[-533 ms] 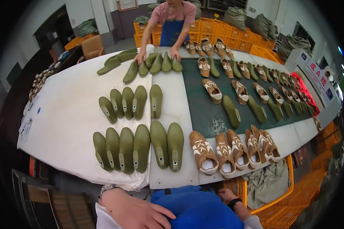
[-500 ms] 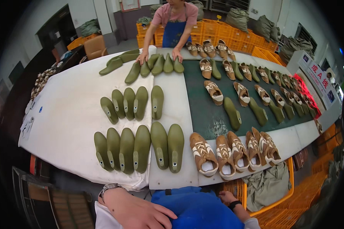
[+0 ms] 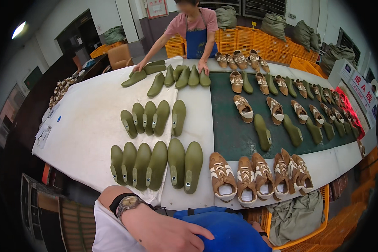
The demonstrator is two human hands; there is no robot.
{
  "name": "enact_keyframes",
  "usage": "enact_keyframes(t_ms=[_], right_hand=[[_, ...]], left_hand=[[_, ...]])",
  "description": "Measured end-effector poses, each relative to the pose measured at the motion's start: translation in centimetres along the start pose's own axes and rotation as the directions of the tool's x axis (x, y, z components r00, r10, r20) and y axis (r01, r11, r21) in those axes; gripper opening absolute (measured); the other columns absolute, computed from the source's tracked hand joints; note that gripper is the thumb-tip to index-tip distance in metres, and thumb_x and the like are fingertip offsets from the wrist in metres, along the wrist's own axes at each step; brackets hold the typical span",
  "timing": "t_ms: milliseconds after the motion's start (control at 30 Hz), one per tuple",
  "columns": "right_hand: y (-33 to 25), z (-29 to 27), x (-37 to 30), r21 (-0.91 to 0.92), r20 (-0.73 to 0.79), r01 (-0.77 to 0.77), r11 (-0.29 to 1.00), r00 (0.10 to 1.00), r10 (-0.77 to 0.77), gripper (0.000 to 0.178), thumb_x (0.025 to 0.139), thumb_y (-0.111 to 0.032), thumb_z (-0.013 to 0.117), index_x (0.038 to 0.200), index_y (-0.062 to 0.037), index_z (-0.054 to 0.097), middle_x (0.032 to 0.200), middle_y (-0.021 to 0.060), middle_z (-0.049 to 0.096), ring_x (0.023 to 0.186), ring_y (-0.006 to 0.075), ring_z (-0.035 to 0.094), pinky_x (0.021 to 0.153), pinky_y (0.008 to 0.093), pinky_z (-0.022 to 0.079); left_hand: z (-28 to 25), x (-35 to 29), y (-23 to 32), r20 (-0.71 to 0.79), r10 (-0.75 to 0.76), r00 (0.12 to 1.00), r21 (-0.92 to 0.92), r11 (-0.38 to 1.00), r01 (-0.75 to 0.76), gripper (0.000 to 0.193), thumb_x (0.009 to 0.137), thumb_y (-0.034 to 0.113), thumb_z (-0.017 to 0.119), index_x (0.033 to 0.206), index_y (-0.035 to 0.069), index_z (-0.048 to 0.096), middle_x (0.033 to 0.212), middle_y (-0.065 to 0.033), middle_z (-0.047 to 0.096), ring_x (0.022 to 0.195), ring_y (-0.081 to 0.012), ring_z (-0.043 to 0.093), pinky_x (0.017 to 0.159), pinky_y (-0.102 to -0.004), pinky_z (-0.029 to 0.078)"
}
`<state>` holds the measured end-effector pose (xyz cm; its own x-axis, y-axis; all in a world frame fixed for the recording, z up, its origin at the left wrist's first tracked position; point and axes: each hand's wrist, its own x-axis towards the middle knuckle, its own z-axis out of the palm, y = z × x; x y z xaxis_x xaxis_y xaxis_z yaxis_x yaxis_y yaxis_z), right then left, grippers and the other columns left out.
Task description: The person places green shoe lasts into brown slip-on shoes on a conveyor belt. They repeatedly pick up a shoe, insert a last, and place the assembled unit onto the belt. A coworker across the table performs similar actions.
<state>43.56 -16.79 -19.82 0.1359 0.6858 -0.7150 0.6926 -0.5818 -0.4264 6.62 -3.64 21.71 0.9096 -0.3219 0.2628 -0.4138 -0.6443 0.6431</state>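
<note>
My left hand (image 3: 170,229), with a wristwatch (image 3: 129,203) on its wrist, rests by the blue apron (image 3: 229,229) at my front. Its forefinger is stretched out, and nothing shows in the hand. Only a sliver of my right hand (image 3: 257,227) shows past the apron's right side; its fingers are hidden. On the table ahead stands a near row of green shoe lasts (image 3: 158,166), with a second row of lasts (image 3: 157,117) behind it. To their right, several brown and white sneakers (image 3: 222,176) line the near edge.
Across the table a co-worker (image 3: 195,31) in a pink shirt touches green lasts (image 3: 182,77) with both hands. A dark green mat (image 3: 235,140) carries more sneakers and lasts. An orange crate (image 3: 324,210) holding grey cloth stands below the table at right. Orange crates line the back.
The view has shifted, so the table sits a little lower and further right. My right hand has gone mostly behind the apron. The co-worker's hand at the left has reached further left to another last.
</note>
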Motion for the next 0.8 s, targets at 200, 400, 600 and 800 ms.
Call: enact_keyframes(t_ms=[200,400,600,800], right_hand=[[0.2,0.1,2.3,0.079,-0.025,0.063,0.995,0.998,-0.061,0.034,0.082,-0.028,0.063,0.105,-0.0042,0.067,0.099,0.0213,0.066,0.097,0.0343,0.063,0.086,0.0370,0.049],[2.6,2.3,4.7,-0.060,-0.046,0.189,0.980,0.980,-0.192,0.031,0.081,-0.031,0.059,0.099,-0.0077,0.068,0.098,0.0187,0.066,0.094,0.0360,0.062,0.083,0.0416,0.049],[2.5,2.8,5.1,-0.083,-0.078,0.224,0.971,0.970,-0.231,0.026,0.078,-0.020,0.059,0.099,-0.0077,0.068,0.095,0.0170,0.067,0.091,0.0332,0.064,0.082,0.0411,0.050],[1.8,2.8,4.3,-0.014,-0.082,0.154,0.988,0.985,-0.155,0.030,0.079,-0.020,0.061,0.105,-0.0068,0.066,0.100,0.0162,0.067,0.096,0.0317,0.063,0.086,0.0391,0.049]], left_hand=[[1.2,1.1,-1.0,-0.231,0.044,0.972,0.167,0.986,-0.005,0.015,0.087,0.013,0.054,0.077,0.002,0.058,0.080,-0.0093,0.056,0.091,-0.0242,0.057,0.097,-0.0447,0.037],[-0.8,-1.9,-0.8,-0.037,-0.117,0.992,-0.234,0.966,0.106,0.015,0.091,0.012,0.053,0.090,0.001,0.063,0.093,-0.0122,0.061,0.097,-0.0270,0.058,0.098,-0.0457,0.037],[-1.5,-0.4,-1.3,0.067,-0.088,0.994,-0.097,0.991,0.095,0.015,0.080,0.008,0.061,0.091,-0.001,0.064,0.097,-0.0146,0.061,0.099,-0.0295,0.058,0.097,-0.0499,0.040],[-0.3,0.7,-2.0,-0.045,-0.080,0.996,0.106,0.991,0.085,0.018,0.077,0.009,0.062,0.092,-0.001,0.065,0.100,-0.0140,0.062,0.100,-0.0291,0.058,0.094,-0.0480,0.044]])
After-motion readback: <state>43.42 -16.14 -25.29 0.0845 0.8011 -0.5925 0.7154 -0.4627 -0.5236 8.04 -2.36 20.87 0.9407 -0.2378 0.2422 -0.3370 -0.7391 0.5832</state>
